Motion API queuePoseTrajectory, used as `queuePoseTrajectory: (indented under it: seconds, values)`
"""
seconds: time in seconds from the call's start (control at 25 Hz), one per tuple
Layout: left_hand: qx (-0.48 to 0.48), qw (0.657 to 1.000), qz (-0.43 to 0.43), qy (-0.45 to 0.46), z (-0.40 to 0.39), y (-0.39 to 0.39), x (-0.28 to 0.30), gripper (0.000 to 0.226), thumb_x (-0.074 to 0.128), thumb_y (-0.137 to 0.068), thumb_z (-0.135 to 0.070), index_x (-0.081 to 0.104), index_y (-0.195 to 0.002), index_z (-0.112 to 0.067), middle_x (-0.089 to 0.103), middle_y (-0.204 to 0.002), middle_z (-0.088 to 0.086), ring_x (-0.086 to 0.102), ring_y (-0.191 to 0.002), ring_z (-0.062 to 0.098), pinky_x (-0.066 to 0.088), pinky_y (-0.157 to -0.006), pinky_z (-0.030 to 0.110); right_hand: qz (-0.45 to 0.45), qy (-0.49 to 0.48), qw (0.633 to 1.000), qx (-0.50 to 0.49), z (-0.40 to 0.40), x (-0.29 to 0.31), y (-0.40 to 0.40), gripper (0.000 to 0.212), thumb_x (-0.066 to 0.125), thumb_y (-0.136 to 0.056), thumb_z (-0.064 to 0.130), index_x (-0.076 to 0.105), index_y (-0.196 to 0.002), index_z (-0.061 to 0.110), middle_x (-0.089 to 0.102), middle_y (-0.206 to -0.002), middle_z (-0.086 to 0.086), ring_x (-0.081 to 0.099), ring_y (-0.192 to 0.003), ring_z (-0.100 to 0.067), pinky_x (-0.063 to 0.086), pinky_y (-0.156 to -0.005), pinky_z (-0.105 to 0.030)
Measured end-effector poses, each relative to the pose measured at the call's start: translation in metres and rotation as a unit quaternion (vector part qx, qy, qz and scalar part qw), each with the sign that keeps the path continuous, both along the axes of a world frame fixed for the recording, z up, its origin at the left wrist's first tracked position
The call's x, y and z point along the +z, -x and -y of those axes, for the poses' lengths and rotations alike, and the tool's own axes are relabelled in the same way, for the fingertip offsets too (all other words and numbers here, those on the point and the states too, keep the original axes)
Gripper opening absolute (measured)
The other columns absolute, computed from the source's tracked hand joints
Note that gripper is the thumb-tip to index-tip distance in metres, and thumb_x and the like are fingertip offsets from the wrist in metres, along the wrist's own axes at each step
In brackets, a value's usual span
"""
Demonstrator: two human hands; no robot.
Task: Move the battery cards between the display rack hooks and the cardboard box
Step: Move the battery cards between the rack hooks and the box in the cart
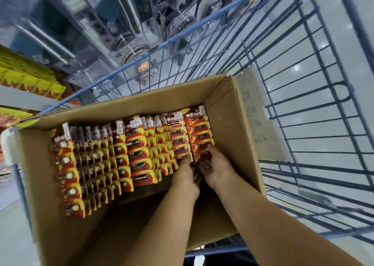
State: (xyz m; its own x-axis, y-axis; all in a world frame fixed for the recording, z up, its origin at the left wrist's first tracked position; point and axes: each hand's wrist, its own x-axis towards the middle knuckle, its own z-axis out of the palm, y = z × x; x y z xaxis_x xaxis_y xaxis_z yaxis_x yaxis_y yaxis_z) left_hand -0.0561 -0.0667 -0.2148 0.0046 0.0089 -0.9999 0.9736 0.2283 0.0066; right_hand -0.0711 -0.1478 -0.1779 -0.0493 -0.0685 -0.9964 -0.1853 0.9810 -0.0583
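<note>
Rack at far left: yellow-and-red packs (30, 77) hang or lie on the display rack (24, 100) beyond the box; blur hides the hooks, so how full they are cannot be told.
Cardboard box: the cardboard box (228, 124) sits open inside a blue wire cart (303, 107), its near part bare brown floor.
Left rows: battery cards (69, 176) stand packed on edge in tight rows from the box's left side across the middle, price labels toward the far wall.
Left hand: the left hand (185, 171) reaches down into the box, fingertips on the near edge of a row right of centre; its fingers look fairly straight, pressing or feeling the cards, but whether any card is pinched cannot be told.
Right hand: the right hand (215, 169) lies just beside the left one, fingers curled over the near end of the rightmost stack (199, 134), apparently gripping it.
Right gap: a strip of bare box floor lies between that stack and the right wall.
Progress, as a judgement: the box holds many rows, so much of the carrying seems done if cards are going in; if they are coming out, nearly all remains. The direction cannot be read from here.
Left to do: seat or lift the rightmost stack, then deal with the rack.
</note>
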Motion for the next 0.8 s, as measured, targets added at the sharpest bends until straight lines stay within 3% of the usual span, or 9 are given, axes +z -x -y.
queuePoseTrajectory:
  seconds: [0.16,0.28,0.44,0.64,0.8]
  values:
    - [0.058,0.998,-0.002,0.012,0.003,-0.004,-0.006,0.034,0.07,-0.097,-0.031,0.065,-0.124,-0.011,0.074,-0.112,0.015,0.07,-0.103,0.029,0.053,-0.098,0.044,-0.011,0.004,0.999,-0.031,0.0,-0.003,-0.006,0.022,0.062,-0.103,0.028,0.059,-0.089,0.011,0.063,-0.093,-0.013,0.06,-0.083,-0.022,0.049,-0.085,-0.035]
    - [0.069,0.998,0.002,-0.009,0.001,-0.005,-0.016,0.038,0.069,-0.098,-0.031,0.064,-0.13,-0.012,0.074,-0.116,0.013,0.069,-0.111,0.029,0.049,-0.11,0.047,-0.022,0.011,0.999,-0.037,-0.001,-0.005,-0.008,0.022,0.064,-0.102,0.029,0.06,-0.091,0.01,0.064,-0.092,-0.012,0.061,-0.083,-0.021,0.05,-0.092,-0.034]
    - [0.098,0.995,0.007,-0.014,0.003,-0.004,-0.014,0.039,0.069,-0.098,-0.033,0.06,-0.128,-0.009,0.073,-0.109,0.013,0.07,-0.101,0.029,0.052,-0.106,0.047,-0.018,0.019,0.999,-0.048,-0.002,-0.008,-0.007,0.022,0.071,-0.097,0.031,0.059,-0.096,0.012,0.067,-0.101,-0.014,0.066,-0.089,-0.026,0.057,-0.095,-0.038]
    - [0.125,0.991,-0.01,0.037,0.003,-0.005,-0.001,0.044,0.077,-0.092,-0.025,0.06,-0.129,-0.008,0.073,-0.115,0.019,0.074,-0.102,0.035,0.058,-0.095,0.049,0.032,0.034,0.997,-0.061,-0.002,0.013,-0.005,0.012,0.071,-0.096,0.016,0.061,-0.1,0.012,0.068,-0.108,-0.018,0.068,-0.102,-0.032,0.055,-0.103,-0.044]
    - [0.183,0.981,0.019,0.052,-0.006,-0.004,0.031,0.05,0.08,-0.085,-0.012,0.058,-0.13,-0.01,0.069,-0.123,0.02,0.07,-0.11,0.036,0.058,-0.098,0.048,0.103,0.039,0.993,-0.03,0.003,0.041,0.001,0.024,0.068,-0.096,0.007,0.06,-0.119,0.006,0.069,-0.117,-0.021,0.069,-0.108,-0.035,0.058,-0.097,-0.044]
